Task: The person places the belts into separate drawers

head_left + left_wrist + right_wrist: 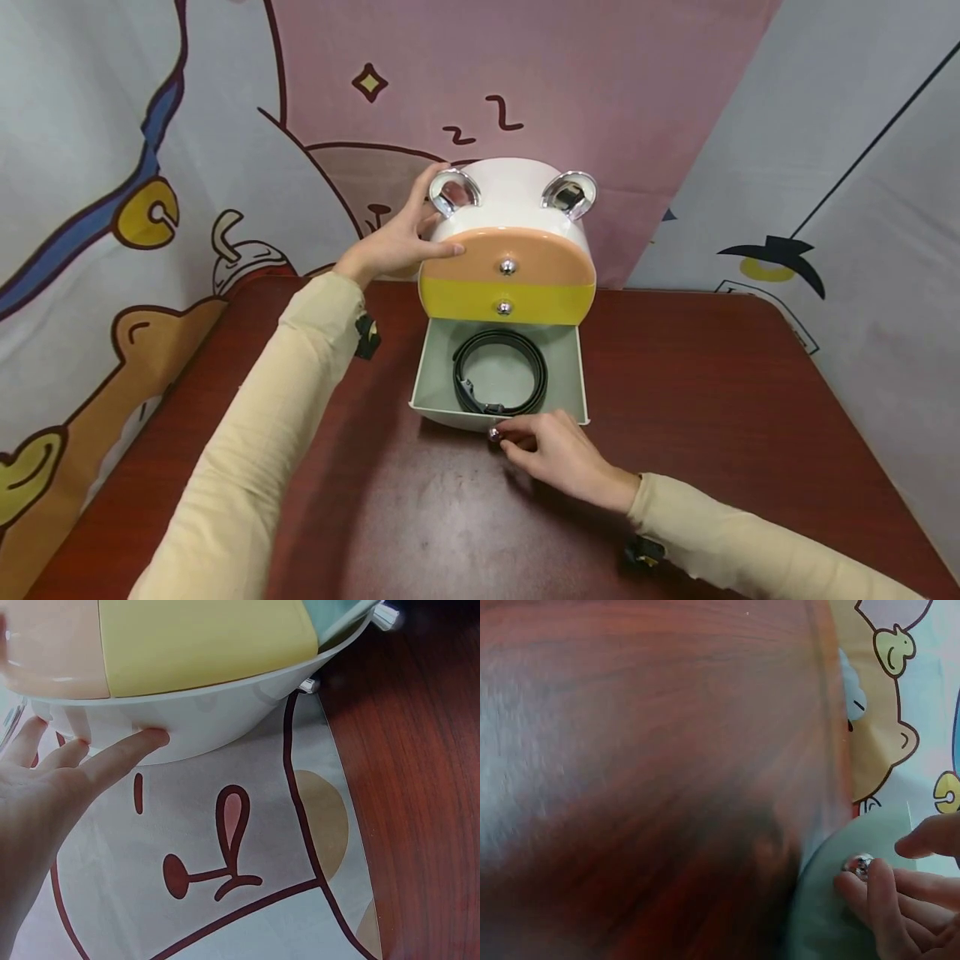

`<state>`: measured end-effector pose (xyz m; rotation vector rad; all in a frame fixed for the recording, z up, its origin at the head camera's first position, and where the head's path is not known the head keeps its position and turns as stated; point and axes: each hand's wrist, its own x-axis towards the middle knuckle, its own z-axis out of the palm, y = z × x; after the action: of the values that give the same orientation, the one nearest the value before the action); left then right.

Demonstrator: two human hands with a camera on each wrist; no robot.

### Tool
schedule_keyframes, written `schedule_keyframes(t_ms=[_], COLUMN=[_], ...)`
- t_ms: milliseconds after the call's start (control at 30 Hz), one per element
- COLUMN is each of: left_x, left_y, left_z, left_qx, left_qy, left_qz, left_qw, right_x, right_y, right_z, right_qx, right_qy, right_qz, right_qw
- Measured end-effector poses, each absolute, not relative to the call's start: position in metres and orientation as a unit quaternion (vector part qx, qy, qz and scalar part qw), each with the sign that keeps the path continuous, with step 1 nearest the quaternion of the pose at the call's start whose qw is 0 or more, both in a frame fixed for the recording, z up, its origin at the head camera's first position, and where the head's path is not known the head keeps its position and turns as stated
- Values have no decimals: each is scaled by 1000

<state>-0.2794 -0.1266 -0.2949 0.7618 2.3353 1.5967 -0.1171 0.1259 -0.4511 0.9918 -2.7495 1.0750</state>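
Note:
A small bear-shaped drawer cabinet with a white shell and shiny silver ears stands on the table. Its orange drawer and yellow drawer are closed. The pale green bottom drawer is pulled out, and a coiled black belt lies inside it. My left hand rests against the cabinet's left side, fingers spread on the white shell, thumb across the orange front. At the green drawer's front, my right hand pinches its round silver knob with the fingertips.
The reddish-brown wooden table extends around the cabinet on both sides and in front. Behind it hangs a cartoon-printed cloth, close to the table's back edge. Silver knobs stick out from the upper drawers.

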Motion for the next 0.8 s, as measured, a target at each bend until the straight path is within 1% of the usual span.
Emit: schedule_keyframes(t_ms=[167, 300, 800], left_x=[-279, -279, -277], left_y=[-127, -127, -126], left_z=[-295, -294, -295], left_qx=[259, 261, 251], left_qy=[795, 793, 794], left_qz=[539, 540, 544], left_qw=[102, 102, 106], right_x=[-117, -117, -129], right_y=[125, 125, 124], right_z=[-458, -463, -462], right_qx=[315, 316, 283], right_qy=[-884, -877, -879], right_qz=[340, 354, 368], right_qw=[54, 73, 109])
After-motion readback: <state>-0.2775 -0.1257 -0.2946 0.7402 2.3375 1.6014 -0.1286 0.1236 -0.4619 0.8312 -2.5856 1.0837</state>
